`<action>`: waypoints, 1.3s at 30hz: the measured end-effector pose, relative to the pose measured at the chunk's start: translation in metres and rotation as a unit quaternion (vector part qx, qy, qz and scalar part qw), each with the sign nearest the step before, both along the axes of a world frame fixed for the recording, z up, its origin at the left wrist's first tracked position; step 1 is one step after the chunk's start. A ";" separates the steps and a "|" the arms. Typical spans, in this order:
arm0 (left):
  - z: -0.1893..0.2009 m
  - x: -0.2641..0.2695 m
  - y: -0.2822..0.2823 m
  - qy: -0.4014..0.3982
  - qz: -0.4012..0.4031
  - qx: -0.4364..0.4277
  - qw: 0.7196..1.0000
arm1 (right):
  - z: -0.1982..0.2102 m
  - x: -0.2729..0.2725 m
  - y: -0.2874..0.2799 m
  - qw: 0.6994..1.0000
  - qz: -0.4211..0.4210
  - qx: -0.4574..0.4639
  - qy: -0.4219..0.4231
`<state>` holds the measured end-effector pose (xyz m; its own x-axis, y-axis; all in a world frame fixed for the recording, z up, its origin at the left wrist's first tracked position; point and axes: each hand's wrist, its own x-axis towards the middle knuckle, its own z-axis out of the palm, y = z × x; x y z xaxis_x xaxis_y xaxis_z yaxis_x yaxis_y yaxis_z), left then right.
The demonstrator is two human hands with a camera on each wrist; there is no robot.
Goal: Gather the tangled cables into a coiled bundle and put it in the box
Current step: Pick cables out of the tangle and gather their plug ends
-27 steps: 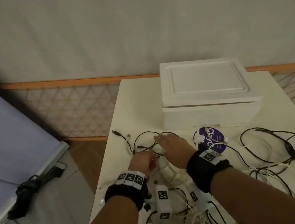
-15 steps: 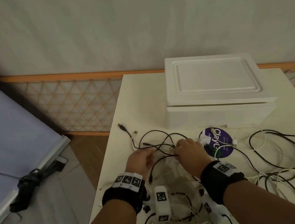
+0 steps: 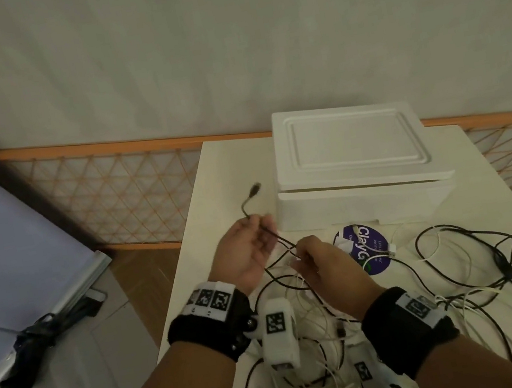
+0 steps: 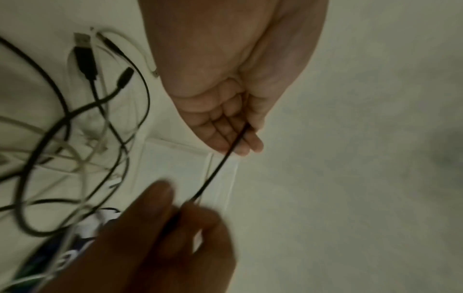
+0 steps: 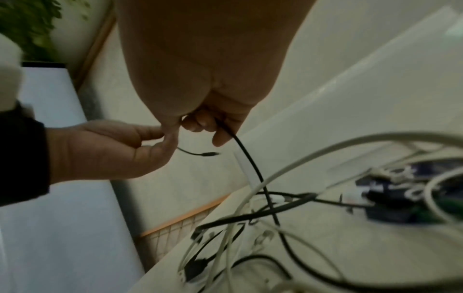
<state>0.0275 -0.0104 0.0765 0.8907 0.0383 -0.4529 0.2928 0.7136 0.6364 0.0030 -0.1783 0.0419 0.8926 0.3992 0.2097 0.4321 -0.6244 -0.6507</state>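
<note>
A black cable (image 3: 281, 240) is stretched between my two hands above the white table (image 3: 229, 164). My left hand (image 3: 258, 227) pinches it near its end, and the plug (image 3: 255, 190) sticks up beyond the fingers. My right hand (image 3: 298, 254) pinches the same cable (image 5: 250, 162) a short way along, fingers (image 5: 200, 123) curled round it. In the left wrist view the cable (image 4: 218, 168) runs off my fingertips (image 4: 240, 142) towards the right hand (image 4: 175, 228). Tangled black and white cables (image 3: 463, 267) lie spread over the table. The white foam box (image 3: 356, 173) stands behind with its lid on.
A round purple disc (image 3: 367, 249) lies in front of the box among the cables. More loose plugs and cords (image 4: 85, 59) lie under my wrists. The table's left edge drops to the floor, where a black bundle (image 3: 35, 342) lies. A lattice fence (image 3: 106, 198) runs behind.
Both hands have risen off the table with the black cable. The plug end, which lay on the table at the left, now stands up from my left hand.
</note>
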 end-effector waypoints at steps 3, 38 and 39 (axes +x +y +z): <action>0.008 0.009 0.028 0.028 0.103 -0.058 0.993 | 0.004 -0.006 -0.028 0.999 -0.034 -0.018 0.035; 0.065 -0.029 -0.039 -0.252 -0.121 0.235 0.931 | 0.057 -0.021 -0.035 0.993 0.005 -0.022 0.112; 0.067 -0.029 -0.038 -0.255 -0.119 0.230 0.931 | 0.057 -0.019 -0.036 0.994 -0.006 -0.026 0.108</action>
